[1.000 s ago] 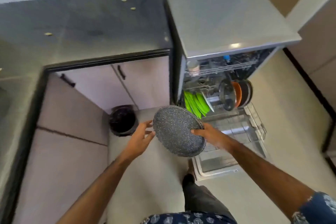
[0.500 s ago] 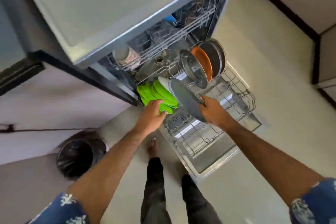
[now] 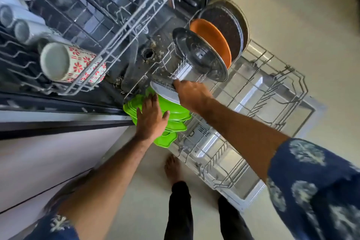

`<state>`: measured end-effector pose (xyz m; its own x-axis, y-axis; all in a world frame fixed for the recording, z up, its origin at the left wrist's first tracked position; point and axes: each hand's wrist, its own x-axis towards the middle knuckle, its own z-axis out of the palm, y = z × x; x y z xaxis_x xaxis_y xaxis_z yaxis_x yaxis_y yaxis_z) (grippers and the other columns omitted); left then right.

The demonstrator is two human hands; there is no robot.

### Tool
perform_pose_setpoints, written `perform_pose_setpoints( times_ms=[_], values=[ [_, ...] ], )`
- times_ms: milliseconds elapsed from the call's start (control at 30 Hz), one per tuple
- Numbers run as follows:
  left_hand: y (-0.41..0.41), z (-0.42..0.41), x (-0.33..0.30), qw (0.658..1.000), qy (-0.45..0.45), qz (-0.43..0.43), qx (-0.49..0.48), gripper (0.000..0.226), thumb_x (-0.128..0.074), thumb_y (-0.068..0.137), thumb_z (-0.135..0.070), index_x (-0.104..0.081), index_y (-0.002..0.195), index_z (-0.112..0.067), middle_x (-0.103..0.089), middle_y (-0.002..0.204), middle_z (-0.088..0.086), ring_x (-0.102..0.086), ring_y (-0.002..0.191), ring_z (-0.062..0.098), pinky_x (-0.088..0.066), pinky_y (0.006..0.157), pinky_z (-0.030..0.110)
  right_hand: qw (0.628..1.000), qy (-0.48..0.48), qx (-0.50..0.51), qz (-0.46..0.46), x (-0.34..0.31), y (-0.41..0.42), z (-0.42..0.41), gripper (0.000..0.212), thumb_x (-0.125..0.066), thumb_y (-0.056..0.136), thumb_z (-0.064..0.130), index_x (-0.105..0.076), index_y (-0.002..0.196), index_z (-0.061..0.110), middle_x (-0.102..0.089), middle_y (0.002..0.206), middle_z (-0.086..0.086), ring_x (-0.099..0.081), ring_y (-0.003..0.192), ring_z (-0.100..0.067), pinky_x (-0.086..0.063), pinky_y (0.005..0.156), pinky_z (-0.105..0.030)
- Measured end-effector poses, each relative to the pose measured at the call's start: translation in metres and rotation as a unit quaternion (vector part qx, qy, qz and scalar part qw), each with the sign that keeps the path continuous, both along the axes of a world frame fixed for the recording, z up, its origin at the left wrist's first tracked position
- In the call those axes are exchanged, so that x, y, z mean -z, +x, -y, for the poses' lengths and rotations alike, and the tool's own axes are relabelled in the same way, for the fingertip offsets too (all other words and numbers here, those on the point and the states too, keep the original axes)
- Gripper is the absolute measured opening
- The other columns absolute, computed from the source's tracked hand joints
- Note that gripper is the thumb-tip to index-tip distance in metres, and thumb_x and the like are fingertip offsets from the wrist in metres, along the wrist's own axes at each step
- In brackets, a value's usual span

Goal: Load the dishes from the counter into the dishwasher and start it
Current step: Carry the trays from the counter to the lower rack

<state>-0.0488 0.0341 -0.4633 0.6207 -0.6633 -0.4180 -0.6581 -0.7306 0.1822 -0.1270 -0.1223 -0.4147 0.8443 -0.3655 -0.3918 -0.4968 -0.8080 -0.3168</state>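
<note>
The dishwasher's lower rack (image 3: 272, 87) is pulled out over the open door. My right hand (image 3: 191, 96) is shut on the rim of a grey speckled plate (image 3: 162, 84), seen edge-on and set down among the rack's tines, right against a white plate (image 3: 165, 94). My left hand (image 3: 151, 117) lies flat with fingers apart on a row of bright green plates (image 3: 175, 116) standing at the rack's near left end. Further back stand a steel plate (image 3: 202, 54), an orange plate (image 3: 212, 35) and dark speckled plates (image 3: 226, 23).
The upper rack (image 3: 109, 31) juts out at the left with a floral mug (image 3: 78, 64) and several white cups lying in it. The right part of the lower rack holds no dishes. My bare foot (image 3: 172, 167) stands on the floor by the door's corner.
I have bent in close to the dishwasher. My right hand has lowered the speckled plate from above the rack into the tines beside the white plate. My left hand stays on the green plates.
</note>
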Motion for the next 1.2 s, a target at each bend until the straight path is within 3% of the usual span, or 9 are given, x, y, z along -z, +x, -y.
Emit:
perform_pose_setpoints(
  times_ms=[300, 367, 433, 500, 633, 767, 900, 1033, 1200],
  values=[
    [-0.001, -0.001, 0.004, 1.000, 0.002, -0.014, 0.014, 0.076, -0.057, 0.096, -0.039, -0.024, 0.153, 0.000, -0.028, 0.158, 0.021, -0.024, 0.148, 0.034, -0.028, 0.113, 0.059, 0.999, 0.033, -0.001, 0.011, 0.038, 0.030, 0.004, 0.028, -0.044, 0.098, 0.017, -0.045, 0.126, 0.012, -0.065, 0.118, -0.015, -0.066, 0.104, -0.035, -0.052, 0.080, -0.045],
    [-0.002, 0.001, 0.003, 1.000, 0.005, -0.019, 0.007, 0.076, -0.056, 0.097, -0.040, -0.024, 0.153, 0.000, -0.027, 0.158, 0.020, -0.022, 0.149, 0.033, -0.028, 0.114, 0.058, 0.996, 0.084, 0.020, 0.015, 0.048, 0.028, 0.006, 0.040, -0.048, 0.099, 0.034, -0.042, 0.132, 0.011, -0.060, 0.128, -0.017, -0.062, 0.112, -0.036, -0.051, 0.089, -0.046],
    [-0.004, 0.002, 0.001, 1.000, 0.003, -0.024, 0.004, 0.076, -0.057, 0.096, -0.039, -0.024, 0.153, 0.000, -0.028, 0.158, 0.021, -0.022, 0.149, 0.033, -0.028, 0.114, 0.058, 0.990, 0.135, 0.025, 0.016, 0.055, 0.021, 0.009, 0.066, -0.051, 0.095, 0.054, -0.033, 0.143, 0.011, -0.050, 0.141, -0.018, -0.054, 0.124, -0.036, -0.046, 0.101, -0.047],
    [-0.005, 0.001, -0.002, 1.000, 0.004, -0.028, 0.004, 0.077, -0.059, 0.095, -0.038, -0.025, 0.153, 0.000, -0.028, 0.158, 0.021, -0.022, 0.149, 0.034, -0.028, 0.114, 0.058, 0.987, 0.161, 0.020, 0.019, 0.060, 0.011, 0.012, 0.082, -0.051, 0.091, 0.063, -0.025, 0.149, 0.012, -0.041, 0.149, -0.018, -0.046, 0.132, -0.037, -0.041, 0.108, -0.049],
    [-0.012, -0.005, -0.016, 0.999, 0.009, -0.031, 0.000, 0.079, -0.058, 0.096, -0.038, -0.020, 0.155, -0.002, -0.024, 0.160, 0.019, -0.022, 0.149, 0.033, -0.028, 0.114, 0.057, 0.988, 0.155, 0.011, 0.014, 0.047, -0.016, 0.012, 0.077, -0.050, 0.094, 0.059, -0.026, 0.147, 0.010, -0.037, 0.151, -0.018, -0.042, 0.135, -0.038, -0.040, 0.108, -0.052],
    [-0.033, -0.016, -0.057, 0.999, 0.028, -0.027, 0.013, 0.080, -0.056, 0.096, -0.040, -0.017, 0.156, -0.004, -0.021, 0.162, 0.016, -0.023, 0.149, 0.031, -0.026, 0.116, 0.055, 0.990, 0.142, -0.012, 0.004, 0.003, -0.052, 0.002, 0.069, -0.051, 0.097, 0.052, -0.028, 0.148, 0.012, -0.039, 0.149, -0.016, -0.044, 0.131, -0.037, -0.042, 0.106, -0.052],
    [-0.069, -0.040, -0.124, 0.998, 0.052, -0.001, 0.028, 0.086, -0.072, 0.084, -0.039, -0.034, 0.151, -0.001, -0.037, 0.155, 0.023, -0.038, 0.142, 0.039, -0.038, 0.108, 0.060, 0.989, 0.132, -0.065, -0.008, -0.057, -0.089, -0.024, 0.076, -0.053, 0.096, 0.051, -0.026, 0.152, 0.007, -0.034, 0.153, -0.018, -0.039, 0.136, -0.036, -0.036, 0.111, -0.046],
    [-0.117, -0.069, -0.220, 0.996, 0.077, -0.013, 0.031, 0.081, -0.050, 0.097, -0.046, -0.012, 0.158, -0.008, -0.011, 0.166, 0.014, -0.013, 0.152, 0.032, -0.020, 0.119, 0.054, 0.985, 0.117, -0.125, -0.010, -0.144, -0.126, -0.054, 0.078, -0.050, 0.096, 0.052, -0.019, 0.156, 0.013, -0.020, 0.161, -0.017, -0.028, 0.145, -0.035, -0.027, 0.117, -0.048],
    [-0.166, -0.133, -0.317, 0.996, 0.077, 0.035, -0.008, 0.085, -0.047, 0.090, -0.054, -0.025, 0.155, -0.005, -0.022, 0.162, 0.018, -0.019, 0.151, 0.036, -0.023, 0.117, 0.061, 0.969, 0.037, -0.245, -0.002, -0.242, -0.149, -0.101, 0.083, -0.048, 0.096, 0.056, -0.006, 0.158, 0.021, -0.001, 0.166, -0.009, -0.005, 0.152, -0.031, -0.009, 0.121, -0.055]
  ],
)
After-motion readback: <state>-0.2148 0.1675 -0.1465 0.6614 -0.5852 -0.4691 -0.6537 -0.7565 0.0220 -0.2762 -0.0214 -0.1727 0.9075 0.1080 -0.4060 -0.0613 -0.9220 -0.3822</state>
